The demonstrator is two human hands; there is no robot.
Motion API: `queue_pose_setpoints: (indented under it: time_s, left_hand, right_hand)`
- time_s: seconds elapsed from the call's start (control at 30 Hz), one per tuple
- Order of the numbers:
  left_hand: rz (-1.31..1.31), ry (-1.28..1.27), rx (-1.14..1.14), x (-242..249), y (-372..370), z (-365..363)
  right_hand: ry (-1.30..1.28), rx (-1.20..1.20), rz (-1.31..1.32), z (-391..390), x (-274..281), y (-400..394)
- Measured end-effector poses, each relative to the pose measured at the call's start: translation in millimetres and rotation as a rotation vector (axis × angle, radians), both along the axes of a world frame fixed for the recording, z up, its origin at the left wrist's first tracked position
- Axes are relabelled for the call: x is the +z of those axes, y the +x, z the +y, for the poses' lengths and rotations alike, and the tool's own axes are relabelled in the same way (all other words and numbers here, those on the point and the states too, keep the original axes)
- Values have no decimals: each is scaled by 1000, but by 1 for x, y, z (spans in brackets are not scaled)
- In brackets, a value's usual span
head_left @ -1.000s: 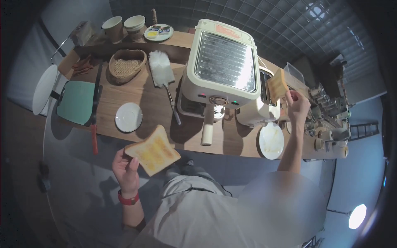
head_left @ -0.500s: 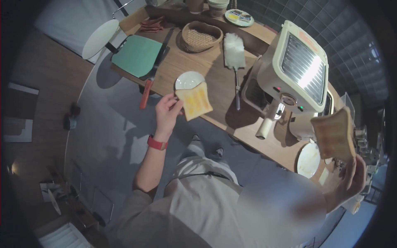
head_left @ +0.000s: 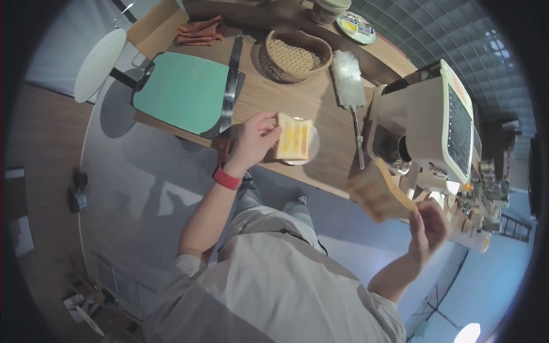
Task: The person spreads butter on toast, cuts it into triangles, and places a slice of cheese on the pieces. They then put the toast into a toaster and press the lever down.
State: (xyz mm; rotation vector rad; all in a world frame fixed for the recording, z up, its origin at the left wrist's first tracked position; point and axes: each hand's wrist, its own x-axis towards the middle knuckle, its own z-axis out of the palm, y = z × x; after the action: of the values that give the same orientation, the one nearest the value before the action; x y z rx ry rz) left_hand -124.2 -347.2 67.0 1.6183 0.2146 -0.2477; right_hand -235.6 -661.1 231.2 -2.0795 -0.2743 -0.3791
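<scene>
Pinched at its left edge in my left hand [head_left: 254,143] is a slice of toast [head_left: 294,137] with yellow on its browned face. It lies over a small white dish [head_left: 313,150] near the counter's front edge, covering most of it. My right hand [head_left: 429,228] grips the corner of a second slice of toast [head_left: 380,193], browned in stripes, held up in the air in front of the counter. Just left of my left hand is a long knife [head_left: 231,80], its red handle jutting past the counter edge.
A green cutting board [head_left: 183,88] lies at the left, with folded reddish cloths [head_left: 200,31] behind it. A wicker basket [head_left: 294,57] and a white fluffy duster [head_left: 349,80] are farther back. The cream coffee machine [head_left: 420,114] stands at the right, near my right hand.
My left hand has brought its toast over the white dish. My right hand has swung its toast leftward, from beside the coffee machine to in front of the counter. The view has shifted.
</scene>
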Motion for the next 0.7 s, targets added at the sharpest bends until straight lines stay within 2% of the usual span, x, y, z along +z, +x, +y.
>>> queue_pose_setpoints:
  time_s: [0.07, 0.2, 0.3, 0.37, 0.57, 0.67, 0.7]
  left_hand:
    - [13, 38, -95, 1, 5, 9]
    - [39, 102, -229, 0, 11, 16]
    - [-88, 235, -267, -14, 10, 13]
    - [-291, 367, -263, -19, 10, 9]
    - [-531, 512, -250, -18, 6, 6]
    - [-727, 619, -440, 0, 4, 10]
    - [-698, 665, -504, -1, 5, 11]
  right_hand:
    - [13, -140, 101, 30, -6, 3]
    - [48, -251, 149, 62, -15, 4]
    - [131, -287, 177, 74, -26, 2]
    - [192, -282, 204, 79, -36, 0]
    - [351, -231, 308, 85, -80, 1]
    - [416, -201, 349, 78, -96, 1]
    - [426, -195, 348, 74, -99, 1]
